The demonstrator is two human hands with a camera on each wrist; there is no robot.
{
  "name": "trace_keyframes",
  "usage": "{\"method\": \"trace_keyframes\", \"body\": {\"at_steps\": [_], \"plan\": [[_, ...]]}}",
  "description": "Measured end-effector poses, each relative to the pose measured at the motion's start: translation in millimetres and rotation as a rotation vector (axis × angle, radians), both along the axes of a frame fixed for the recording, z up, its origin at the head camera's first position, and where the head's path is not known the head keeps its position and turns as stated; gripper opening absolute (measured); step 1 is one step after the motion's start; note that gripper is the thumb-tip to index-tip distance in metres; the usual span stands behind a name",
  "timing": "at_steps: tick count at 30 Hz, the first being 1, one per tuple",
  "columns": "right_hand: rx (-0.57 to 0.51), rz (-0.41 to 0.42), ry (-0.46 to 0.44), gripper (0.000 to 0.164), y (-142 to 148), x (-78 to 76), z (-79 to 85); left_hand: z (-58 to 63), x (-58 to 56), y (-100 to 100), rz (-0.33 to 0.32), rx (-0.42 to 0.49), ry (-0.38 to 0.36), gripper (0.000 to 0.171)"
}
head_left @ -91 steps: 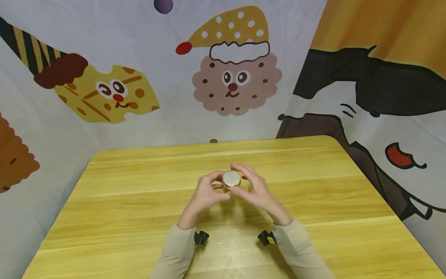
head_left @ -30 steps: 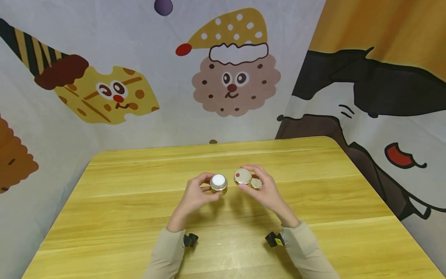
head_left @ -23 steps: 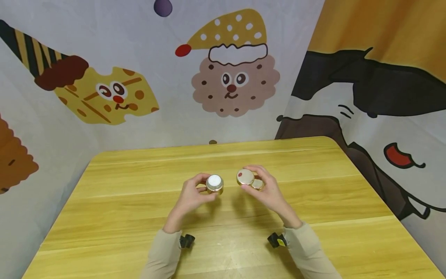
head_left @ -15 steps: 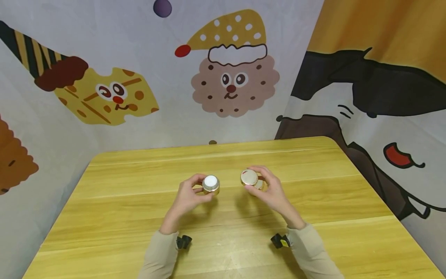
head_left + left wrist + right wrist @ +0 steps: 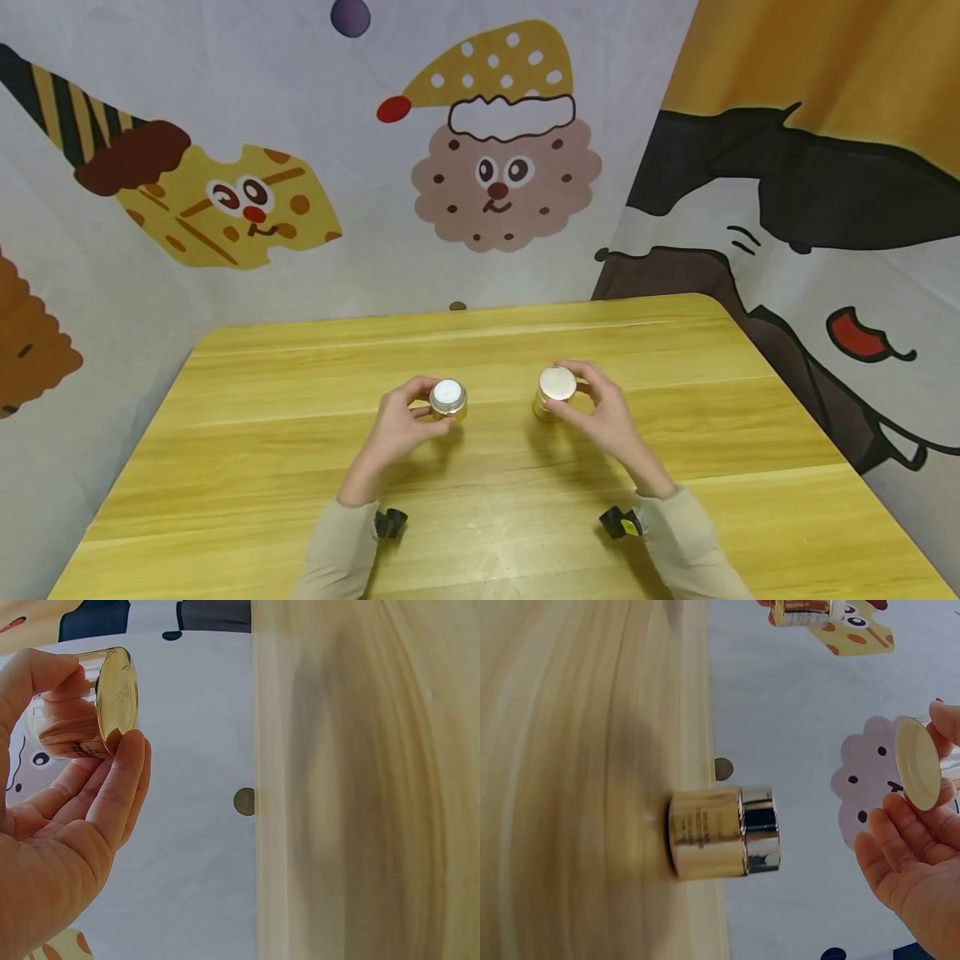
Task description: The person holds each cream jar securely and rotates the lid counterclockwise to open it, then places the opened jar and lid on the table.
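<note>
My left hand (image 5: 397, 423) grips a small gold cosmetic jar (image 5: 448, 402) by its side, above the table. Its top is uncovered and shows a round white surface inside the rim. The left wrist view shows the jar's gold base (image 5: 118, 701), raised off the wood. Between thumb and fingers my right hand (image 5: 606, 414) pinches the jar's lid (image 5: 558, 383), its pale hollow underside facing down. Directly beneath that lid, and apart from it, a second gold jar (image 5: 712, 834) stands upright on the table with its shiny cap on. From the head it is mostly hidden.
Both hands work over a wooden table (image 5: 300, 475) with rounded far corners. Behind it hangs a pale cloth (image 5: 375, 283) printed with cartoon figures. A small black camera (image 5: 619, 522) sits at the right wrist, another (image 5: 391, 523) at the left.
Three seconds ago both hands were together on the lidded jar. The lid has come off; the left hand has carried the jar left, and the right hand has taken the lid rightward over the second jar.
</note>
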State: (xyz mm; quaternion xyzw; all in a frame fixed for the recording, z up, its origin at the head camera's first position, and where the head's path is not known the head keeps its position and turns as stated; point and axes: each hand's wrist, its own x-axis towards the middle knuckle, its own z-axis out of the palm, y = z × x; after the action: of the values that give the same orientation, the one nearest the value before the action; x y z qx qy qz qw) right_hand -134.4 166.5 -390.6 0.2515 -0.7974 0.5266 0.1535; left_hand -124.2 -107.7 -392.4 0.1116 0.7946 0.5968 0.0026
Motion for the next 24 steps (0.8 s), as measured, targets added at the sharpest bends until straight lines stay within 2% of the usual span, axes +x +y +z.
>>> {"method": "trace_keyframes", "body": {"at_steps": [14, 24], "plan": [[-0.050, -0.023, -0.057, 0.043, 16.7, 2.5, -5.3, -0.4, 2.1, -5.7, 0.012, -0.006, -0.006, 0.043], [-0.021, -0.061, -0.065, 0.044, 24.3, 5.3, -6.1, -1.2, 2.0, -6.5, 0.014, -0.004, -0.014, 0.042]]}}
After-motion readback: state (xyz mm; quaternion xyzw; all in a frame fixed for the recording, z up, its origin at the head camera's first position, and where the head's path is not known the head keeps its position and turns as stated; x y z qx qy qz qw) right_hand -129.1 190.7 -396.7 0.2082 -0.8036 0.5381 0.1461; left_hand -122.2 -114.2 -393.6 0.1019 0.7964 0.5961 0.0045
